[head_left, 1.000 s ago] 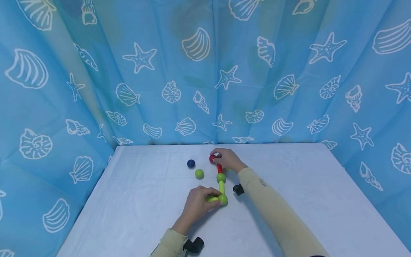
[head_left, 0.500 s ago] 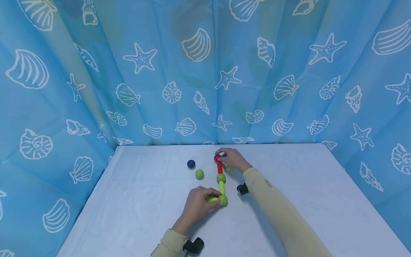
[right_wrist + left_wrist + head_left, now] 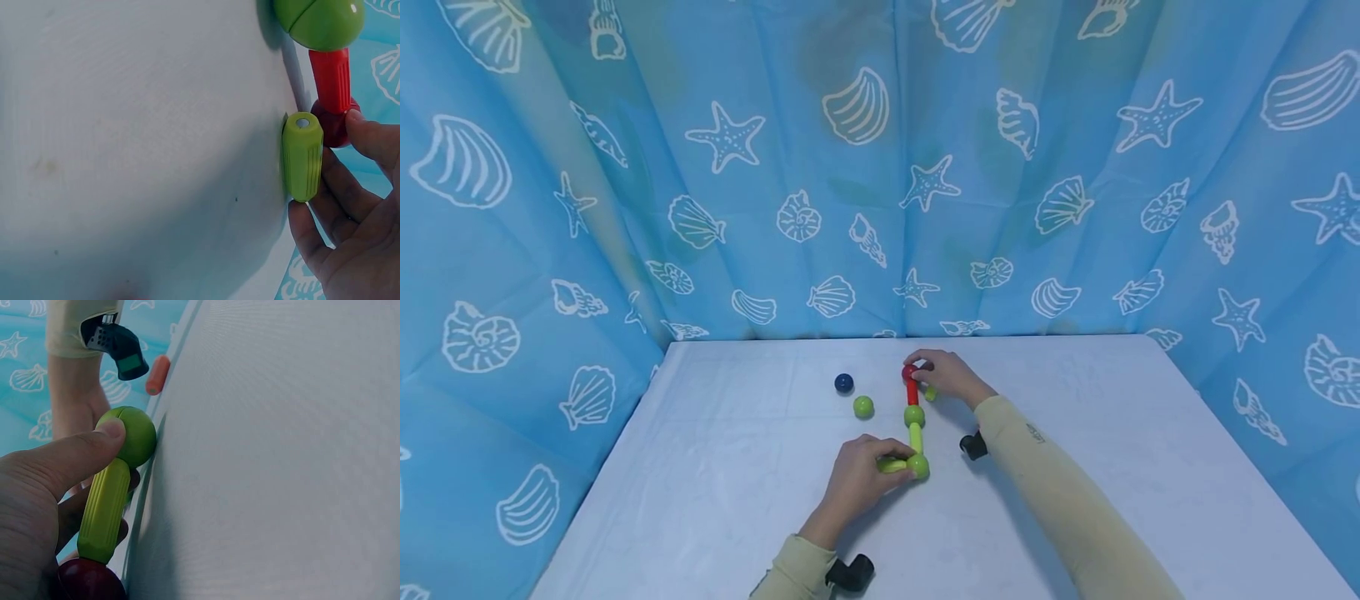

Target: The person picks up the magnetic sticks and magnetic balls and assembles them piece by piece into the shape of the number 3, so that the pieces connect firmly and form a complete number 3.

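My left hand [image 3: 861, 475] grips a green ball [image 3: 917, 466] and the yellow-green rod [image 3: 105, 512] joined to it; the rod's other end meets a dark red ball [image 3: 90, 581], hidden in the head view. From the green ball, another yellow-green rod [image 3: 916, 438] leads to a second green ball [image 3: 913, 416], then a red rod [image 3: 912, 392]. At the chain's far end, my right hand [image 3: 946, 373] pinches a red ball [image 3: 910, 373] against the red rod. A loose yellow-green rod [image 3: 303, 156] lies beside that hand's fingers, one fingertip at its end.
On the white-covered table [image 3: 737, 467], a dark blue ball [image 3: 844, 383] and a loose green ball [image 3: 863, 407] lie left of the chain. An orange-red rod [image 3: 158, 375] lies farther off in the left wrist view. A blue shell-patterned curtain [image 3: 880, 167] surrounds the table.
My right hand has shifted slightly right with the red ball, which now lines up with the red rod. The loose yellow-green rod shows more. My left hand stays in place.
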Motion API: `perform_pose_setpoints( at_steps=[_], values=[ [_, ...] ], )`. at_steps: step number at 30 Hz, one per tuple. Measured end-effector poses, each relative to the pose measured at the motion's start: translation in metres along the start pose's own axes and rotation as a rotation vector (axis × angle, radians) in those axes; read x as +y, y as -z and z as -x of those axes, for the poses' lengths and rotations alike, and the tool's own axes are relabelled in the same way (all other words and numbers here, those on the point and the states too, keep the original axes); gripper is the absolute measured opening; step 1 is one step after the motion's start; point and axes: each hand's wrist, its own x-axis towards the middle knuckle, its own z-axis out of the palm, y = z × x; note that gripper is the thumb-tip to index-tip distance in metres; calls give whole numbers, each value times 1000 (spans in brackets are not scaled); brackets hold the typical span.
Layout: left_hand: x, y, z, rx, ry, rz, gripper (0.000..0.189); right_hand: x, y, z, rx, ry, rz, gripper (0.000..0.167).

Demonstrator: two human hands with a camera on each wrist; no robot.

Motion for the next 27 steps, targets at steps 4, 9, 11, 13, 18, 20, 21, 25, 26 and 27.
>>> perform_pose_setpoints(
  at_steps=[4,9,11,13,18,20,21,25,26,27],
  values=[
    [0,0,0,-3,10,-1,26,1,0,1,1,2,0,31],
    [1,0,1,1,8,3,26,1,-1,2,0,12,24,31],
    [1,0,1,4,6,4,26,0,-2,2,-1,13,33,31],
    [1,0,1,6,2,3,26,-2,-1,3,-1,14,41,32],
    [0,-1,1,3,-2,5,26,-4,-1,5,-7,4,50,32],
    [0,-1,2,2,-7,7,26,-4,-1,6,-10,2,53,32],
    [0,-1,2,3,-9,6,26,-4,-1,5,-10,1,56,32],
    [0,-2,2,1,-15,9,26,-3,-1,7,-16,2,55,32],
    [0,-1,3,1,-16,9,26,-3,-1,7,-17,2,55,32],
    [0,-2,3,-1,-12,10,26,-3,-1,7,-18,4,55,32]
  ],
)
